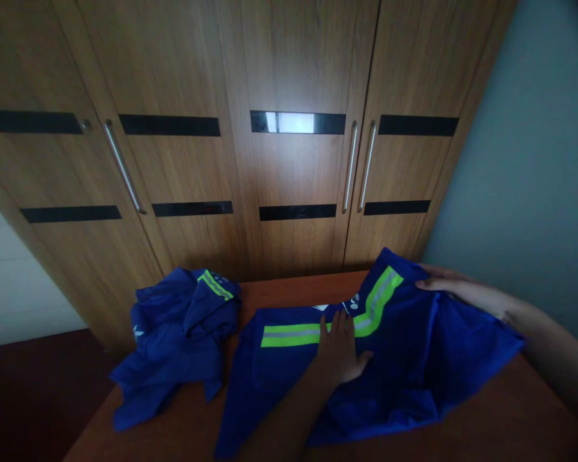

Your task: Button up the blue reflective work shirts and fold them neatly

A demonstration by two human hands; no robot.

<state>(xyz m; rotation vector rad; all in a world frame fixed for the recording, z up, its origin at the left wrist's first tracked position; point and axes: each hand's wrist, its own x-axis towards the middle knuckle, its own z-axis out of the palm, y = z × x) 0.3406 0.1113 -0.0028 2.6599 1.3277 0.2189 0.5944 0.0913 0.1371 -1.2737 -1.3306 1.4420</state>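
Blue garment (395, 369) is on the table, right in front of the person, spread over the middle and right of the top. Right part is raised and tented, folds bunched under it; left part lies flatter. Yellow-green reflective band (289, 335) with a grey centre stripe runs along the far side, then bends upward on the raised part. White print (354, 301) sits by the bend, partly behind fingertips.

Left hand (340, 356): palm down on the cloth, fingers over the band, thumb out to the right. Not clasping anything. Right hand (443, 282): pinching the garment's raised far-right edge, thumb on the near face, other fingers mostly hidden behind the fabric.

Second blue garment (178, 346): crumpled heap on the table's left end, apart from the first, untouched. Shows a short yellow-green strip and some white marks.

Tabletop (318, 285) is reddish-brown. Right behind it, wood wardrobe (293, 173), doors closed, long metal handles (350, 167), black inset panels; one upper panel throws back a bright reflection. Pale blue-grey wall (534, 160) to the right, dark reddish floor (33, 378) lower left.
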